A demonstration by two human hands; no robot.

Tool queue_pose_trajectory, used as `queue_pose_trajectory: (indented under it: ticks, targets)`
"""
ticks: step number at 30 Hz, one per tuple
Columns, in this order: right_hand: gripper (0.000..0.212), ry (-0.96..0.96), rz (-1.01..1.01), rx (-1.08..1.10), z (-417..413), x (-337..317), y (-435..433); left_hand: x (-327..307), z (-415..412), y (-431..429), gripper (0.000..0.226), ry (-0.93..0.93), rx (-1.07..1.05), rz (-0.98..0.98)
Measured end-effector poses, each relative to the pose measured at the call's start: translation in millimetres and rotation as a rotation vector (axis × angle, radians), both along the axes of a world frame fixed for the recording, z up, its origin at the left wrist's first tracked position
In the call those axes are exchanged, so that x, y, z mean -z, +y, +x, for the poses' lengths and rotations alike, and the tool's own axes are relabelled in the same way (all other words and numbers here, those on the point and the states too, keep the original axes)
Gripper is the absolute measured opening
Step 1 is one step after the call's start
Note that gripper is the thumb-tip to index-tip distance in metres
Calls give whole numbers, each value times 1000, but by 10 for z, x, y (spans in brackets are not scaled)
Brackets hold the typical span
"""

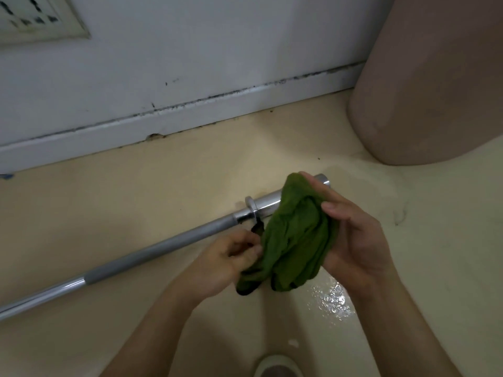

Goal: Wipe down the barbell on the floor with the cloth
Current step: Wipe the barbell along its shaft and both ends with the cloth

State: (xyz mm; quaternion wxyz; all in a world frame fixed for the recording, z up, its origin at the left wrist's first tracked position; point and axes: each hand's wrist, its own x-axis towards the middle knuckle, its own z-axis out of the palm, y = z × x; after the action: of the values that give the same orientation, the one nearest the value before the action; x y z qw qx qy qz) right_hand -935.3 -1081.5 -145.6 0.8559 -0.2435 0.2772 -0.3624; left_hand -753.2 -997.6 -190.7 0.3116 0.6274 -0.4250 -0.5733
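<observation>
The barbell (152,254) lay on the floor (136,186) along the wall (163,63). Above its sleeve end, the green cloth (294,235) was bunched, the right hand (353,235) cupping it, the left hand (226,262) pinching an edge, apparently to refold it.

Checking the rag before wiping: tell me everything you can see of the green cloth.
The green cloth is soft, crumpled fabric with a dark edge at its lower end. Bunched up, it covers part of the barbell's sleeve in view. The left hand pinches its lower left; the right hand grips its right side.
</observation>
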Motion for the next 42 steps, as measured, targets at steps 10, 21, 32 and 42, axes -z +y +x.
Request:
queue_pose_trajectory:
  ticks: [10, 21, 32, 42]
  targets:
    - [37, 1502, -813, 146, -427, -280, 185, -722, 633, 107, 15, -654, 120, 20]
    - [51, 1084, -836, -619, 266, -63, 411, -654, 223, 147, 23, -810, 116, -285]
    - [25, 1062, -664, 43, 431, -12, 359, -773, 223, 233, 11, 58, 175, 15]
    - [34, 828, -320, 63, -292, -87, 331, -367, -184, 164, 11, -231, 94, -75]
